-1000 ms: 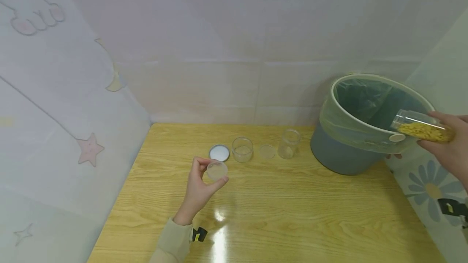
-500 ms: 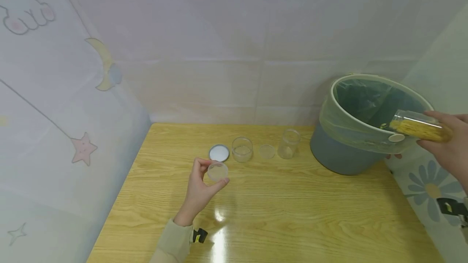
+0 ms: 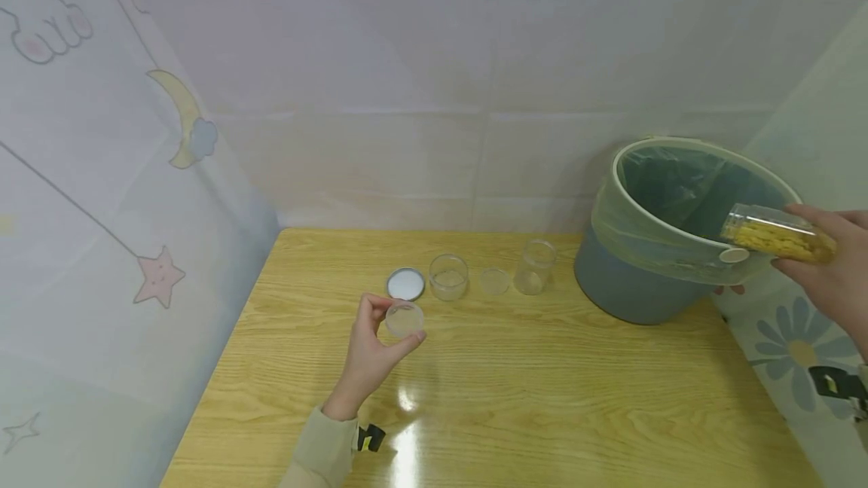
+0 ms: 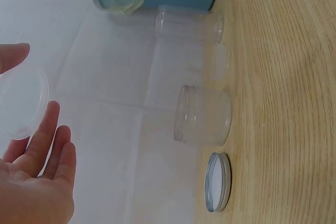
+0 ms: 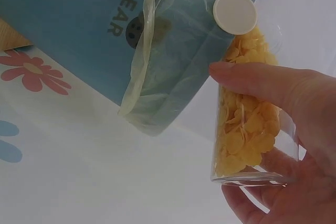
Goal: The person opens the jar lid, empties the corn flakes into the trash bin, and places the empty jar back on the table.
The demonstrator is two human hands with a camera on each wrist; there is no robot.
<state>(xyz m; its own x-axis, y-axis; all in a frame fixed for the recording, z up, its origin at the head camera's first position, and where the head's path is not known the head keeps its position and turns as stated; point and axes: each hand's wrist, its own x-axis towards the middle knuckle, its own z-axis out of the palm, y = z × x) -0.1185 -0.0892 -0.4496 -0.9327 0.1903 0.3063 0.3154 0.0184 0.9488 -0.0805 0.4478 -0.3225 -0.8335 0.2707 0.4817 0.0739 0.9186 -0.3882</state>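
Observation:
My right hand (image 3: 837, 262) grips a clear jar (image 5: 247, 124) partly filled with yellow flakes (image 5: 244, 140). In the head view the jar lies tilted, its mouth over the near rim of a blue-grey trash bin (image 3: 631, 288) lined with a thin bag (image 3: 671, 251). My left hand (image 3: 373, 345) pinches a round translucent lid (image 3: 404, 320) by its edge, between thumb and fingers, raised above the wooden table. In the left wrist view that lid (image 4: 23, 103) stands on edge in the hand (image 4: 39, 182).
Along the table's back stand a silver-rimmed lid (image 3: 405, 285), a short clear jar (image 3: 449, 277), a flat clear disc (image 3: 494, 282) and a taller clear jar (image 3: 536, 267). A papered wall (image 3: 380, 164) rises behind them; another bounds the left side.
Half a second ago some flakes were falling from the jar's mouth into the bin; now none show in the air. The flakes have shifted toward the mouth. Both hands stay nearly in place.

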